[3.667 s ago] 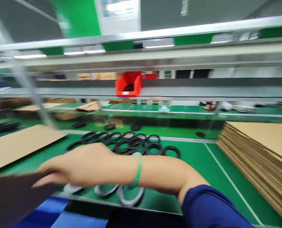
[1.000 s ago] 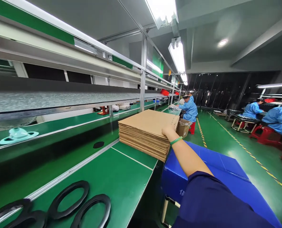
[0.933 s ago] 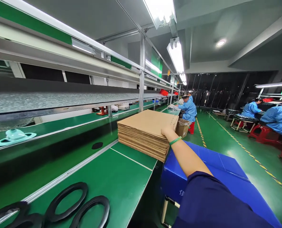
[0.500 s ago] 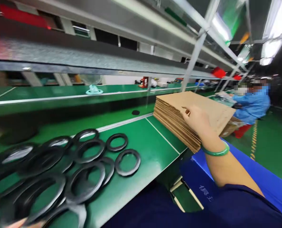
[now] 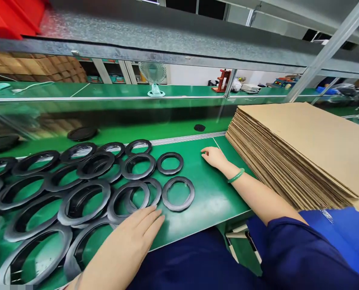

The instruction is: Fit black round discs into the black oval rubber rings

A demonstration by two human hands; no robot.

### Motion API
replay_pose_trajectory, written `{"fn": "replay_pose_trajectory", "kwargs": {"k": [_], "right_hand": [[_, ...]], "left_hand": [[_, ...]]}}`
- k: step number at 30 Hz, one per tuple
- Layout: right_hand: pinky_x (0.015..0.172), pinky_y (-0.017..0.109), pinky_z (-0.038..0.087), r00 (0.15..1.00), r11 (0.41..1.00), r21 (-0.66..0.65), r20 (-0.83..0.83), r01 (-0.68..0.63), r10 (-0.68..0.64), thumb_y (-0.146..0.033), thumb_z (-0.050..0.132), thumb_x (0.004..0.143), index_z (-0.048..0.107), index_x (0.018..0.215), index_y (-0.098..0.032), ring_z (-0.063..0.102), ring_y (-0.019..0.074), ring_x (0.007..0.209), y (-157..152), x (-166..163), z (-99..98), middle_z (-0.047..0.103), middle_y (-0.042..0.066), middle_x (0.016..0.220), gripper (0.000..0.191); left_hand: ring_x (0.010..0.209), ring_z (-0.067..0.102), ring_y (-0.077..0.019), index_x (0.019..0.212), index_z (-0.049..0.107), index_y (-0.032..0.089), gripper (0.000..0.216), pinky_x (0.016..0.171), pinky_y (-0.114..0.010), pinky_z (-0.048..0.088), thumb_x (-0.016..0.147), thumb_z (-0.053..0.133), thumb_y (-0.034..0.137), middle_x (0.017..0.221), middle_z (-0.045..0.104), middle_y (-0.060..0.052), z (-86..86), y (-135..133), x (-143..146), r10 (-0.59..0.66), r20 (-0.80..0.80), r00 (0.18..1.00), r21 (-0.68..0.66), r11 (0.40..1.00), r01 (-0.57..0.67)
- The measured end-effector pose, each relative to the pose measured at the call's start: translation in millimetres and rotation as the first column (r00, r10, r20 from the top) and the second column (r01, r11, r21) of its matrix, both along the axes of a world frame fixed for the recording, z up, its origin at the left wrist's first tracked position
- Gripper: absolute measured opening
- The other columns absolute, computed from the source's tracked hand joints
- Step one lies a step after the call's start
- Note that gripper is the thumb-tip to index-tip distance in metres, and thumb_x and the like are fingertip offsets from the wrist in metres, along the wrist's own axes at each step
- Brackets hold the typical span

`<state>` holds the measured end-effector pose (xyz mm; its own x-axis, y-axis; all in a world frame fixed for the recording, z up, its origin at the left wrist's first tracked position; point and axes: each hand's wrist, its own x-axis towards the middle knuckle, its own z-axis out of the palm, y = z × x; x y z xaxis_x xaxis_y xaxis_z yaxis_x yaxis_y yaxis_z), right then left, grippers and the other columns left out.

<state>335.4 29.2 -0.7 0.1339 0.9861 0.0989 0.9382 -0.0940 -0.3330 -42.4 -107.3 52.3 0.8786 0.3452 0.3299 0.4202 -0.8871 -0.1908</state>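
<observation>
My left hand (image 5: 134, 235) stretches flat over the front of a spread of black rings, fingers extended. Its fingertips overlap the near edge of a black ring (image 5: 114, 211); whether they touch it I cannot tell. Over the green tabletop (image 5: 209, 189), my right hand (image 5: 215, 156) has its fingers curled in, with nothing visible in them. A green bangle (image 5: 236, 175) circles that wrist. Between the hands lie two single rings, a nearer ring (image 5: 178, 206) and a farther ring (image 5: 170, 172). Right of my right hand stands a thick stack of brown cardboard sheets (image 5: 312, 129).
A metal shelf (image 5: 167, 50) crosses above the bench, and a slanted post (image 5: 327, 52) rises behind the cardboard. Black discs, one at left (image 5: 82, 133) and a small one (image 5: 199, 127), lie beyond the metal strip. A blue box (image 5: 339, 229) is below the stack.
My right hand has left the top of the cardboard stack and moved left over the tabletop. My left hand has come farther into view over the rings. The view has turned left.
</observation>
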Motion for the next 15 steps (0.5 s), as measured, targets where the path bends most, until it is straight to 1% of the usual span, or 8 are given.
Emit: {"fn": "replay_pose_trajectory", "kwargs": {"k": [4, 6, 9, 11, 12, 13, 14, 15], "right_hand": [[0.088, 0.025, 0.049, 0.994, 0.992, 0.093, -0.081, 0.08, -0.073, -0.016, 0.056, 0.095, 0.072, 0.114, -0.019, 0.064, 0.0181, 0.094, 37.0, 9.4, -26.5, 0.068, 0.005, 0.104, 0.025], [0.093, 0.026, 0.047, 0.989, 0.982, 0.146, -0.108, 0.12, -0.105, -0.016, 0.052, 0.096, 0.07, 0.116, -0.018, 0.062, 0.0183, 0.098, 58.8, 15.1, -31.5, 0.066, 0.006, 0.109, 0.027], [0.094, 0.028, 0.047, 0.978, 0.962, 0.204, -0.138, 0.182, -0.156, -0.02, 0.05, 0.098, 0.066, 0.123, -0.016, 0.061, 0.0203, 0.101, 96.6, 24.3, -32.1, 0.062, 0.01, 0.116, 0.03], [0.094, 0.03, 0.047, 0.969, 0.949, 0.224, -0.154, 0.224, -0.192, -0.021, 0.049, 0.099, 0.064, 0.127, -0.015, 0.06, 0.022, 0.101, 123.0, 30.0, -31.1, 0.058, 0.012, 0.12, 0.032], [0.095, 0.031, 0.046, 0.965, 0.943, 0.23, -0.161, 0.239, -0.205, -0.021, 0.048, 0.099, 0.063, 0.129, -0.014, 0.059, 0.0227, 0.102, 135.9, 32.7, -30.8, 0.057, 0.013, 0.122, 0.033], [0.096, 0.031, 0.045, 0.963, 0.94, 0.235, -0.167, 0.248, -0.213, -0.02, 0.047, 0.099, 0.062, 0.13, -0.014, 0.058, 0.023, 0.104, 148.1, 35.2, -30.8, 0.055, 0.013, 0.124, 0.035], [0.098, 0.031, 0.044, 0.962, 0.938, 0.239, -0.171, 0.251, -0.214, -0.018, 0.044, 0.1, 0.061, 0.132, -0.014, 0.057, 0.0229, 0.107, 159.5, 37.6, -31.2, 0.054, 0.013, 0.126, 0.036], [0.099, 0.03, 0.043, 0.963, 0.939, 0.241, -0.173, 0.245, -0.206, -0.015, 0.042, 0.099, 0.06, 0.133, -0.014, 0.056, 0.0224, 0.109, 169.8, 39.9, -31.9, 0.054, 0.013, 0.127, 0.038]], "left_hand": [[0.129, 0.057, -0.0269, 0.129, 0.061, 0.013, 0.061, 0.099, -0.042, 0.057, 0.079, 0.033, -0.007, 0.142, 0.057, -0.013, -30.5, 10.2, 28.8, 0.121, -0.003, 0.993, 0.021, 0.992, -0.121], [0.134, 0.052, -0.0288, 0.125, 0.064, 0.013, 0.059, 0.102, -0.044, 0.055, 0.079, 0.032, -0.007, 0.149, 0.05, -0.014, -48.9, 14.1, 37.5, 0.192, 0.054, 0.98, -0.016, 0.981, -0.192], [0.138, 0.048, -0.03, 0.109, 0.07, 0.017, 0.04, 0.106, -0.045, 0.053, 0.088, 0.038, 0.006, 0.153, 0.045, -0.01, -70.8, 18.0, 41.4, 0.249, 0.153, 0.956, -0.177, 0.959, -0.221], [0.136, 0.05, -0.0276, 0.109, 0.07, 0.023, 0.031, 0.107, -0.039, 0.052, 0.09, 0.046, 0.015, 0.15, 0.049, -0.006, -79.6, 17.4, 40.9, 0.217, 0.209, 0.953, -0.329, 0.934, -0.141], [0.132, 0.054, -0.0258, 0.109, 0.069, 0.027, 0.028, 0.106, -0.034, 0.053, 0.091, 0.049, 0.019, 0.146, 0.054, -0.004, -82.1, 15.6, 40.9, 0.188, 0.244, 0.951, -0.425, 0.902, -0.069], [0.127, 0.059, -0.0244, 0.107, 0.07, 0.029, 0.025, 0.103, -0.03, 0.054, 0.092, 0.051, 0.023, 0.141, 0.06, -0.003, -83.5, 12.8, 41.7, 0.186, 0.287, 0.94, -0.537, 0.843, -0.003], [0.119, 0.065, -0.0234, 0.104, 0.07, 0.03, 0.022, 0.098, -0.027, 0.056, 0.093, 0.051, 0.028, 0.133, 0.066, -0.003, -83.8, 9.2, 43.4, 0.232, 0.325, 0.917, -0.66, 0.75, 0.044], [0.11, 0.069, -0.0232, 0.102, 0.07, 0.03, 0.022, 0.093, -0.026, 0.058, 0.094, 0.051, 0.035, 0.124, 0.071, -0.004, -83.2, 4.9, 46.1, 0.328, 0.338, 0.882, -0.779, 0.623, 0.067]]}}
